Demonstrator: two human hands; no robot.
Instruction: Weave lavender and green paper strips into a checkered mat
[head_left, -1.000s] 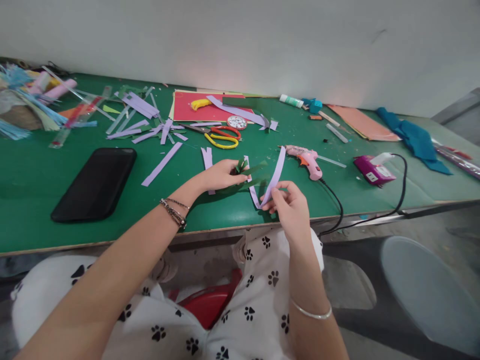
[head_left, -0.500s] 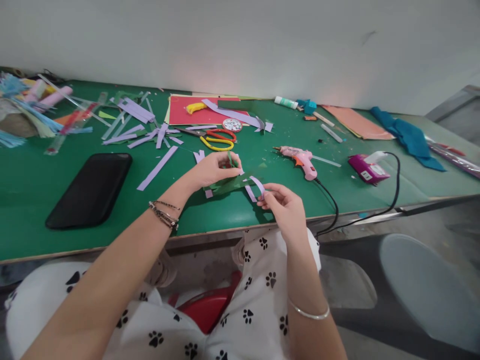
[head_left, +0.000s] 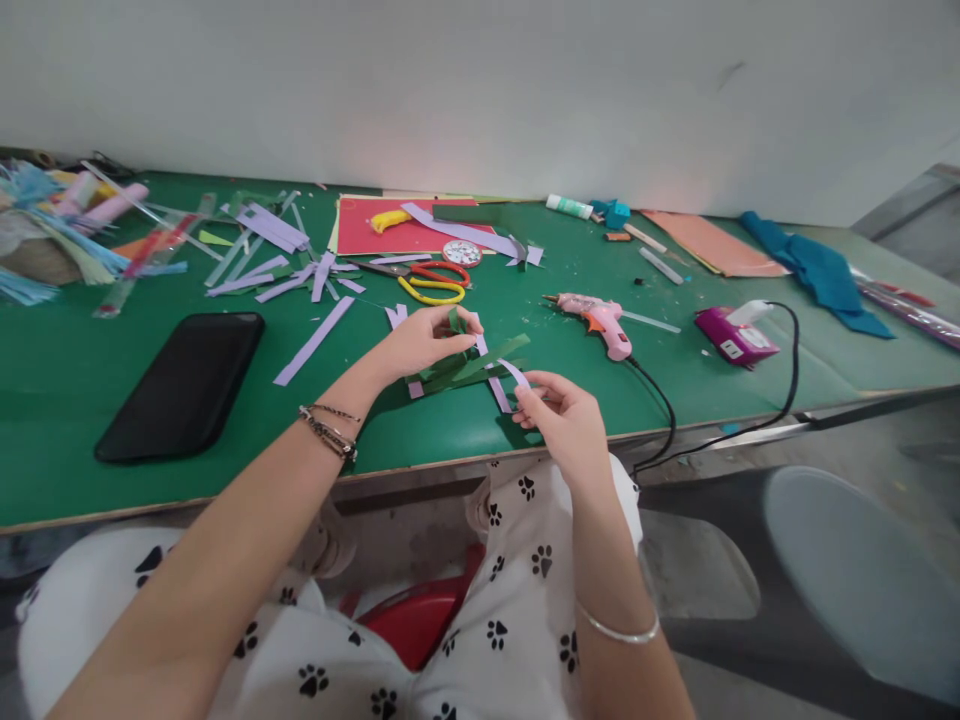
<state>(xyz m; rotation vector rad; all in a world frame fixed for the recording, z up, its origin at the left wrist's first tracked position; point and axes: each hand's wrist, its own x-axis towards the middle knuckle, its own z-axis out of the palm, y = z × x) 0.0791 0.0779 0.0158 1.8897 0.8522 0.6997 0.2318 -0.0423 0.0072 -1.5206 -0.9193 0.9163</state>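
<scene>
Green paper strips (head_left: 484,368) and lavender strips cross one another near the table's front edge. My left hand (head_left: 424,345), with thumb and fingers closed, grips this crossed bundle from its upper left side; a green strip end pokes up between the fingers. Just to the right, my right hand (head_left: 561,410) pinches the curved end of a lavender paper strip (head_left: 514,374) that rises out of the bundle. Another lavender end lies flat below that strip. The fingertips of my left hand partly cover where the strips cross.
Scissors (head_left: 431,280) and red paper (head_left: 360,232) lie behind my hands. A pink glue gun (head_left: 600,318) rests to the right, its cord running toward a purple power adapter (head_left: 735,335). Loose lavender strips (head_left: 315,340) and a black phone (head_left: 184,385) are on the left.
The green strips have fanned upward to the right and show more clearly. My right hand has shifted very slightly, still pinching the lavender strip; my left hand stays nearly in place.
</scene>
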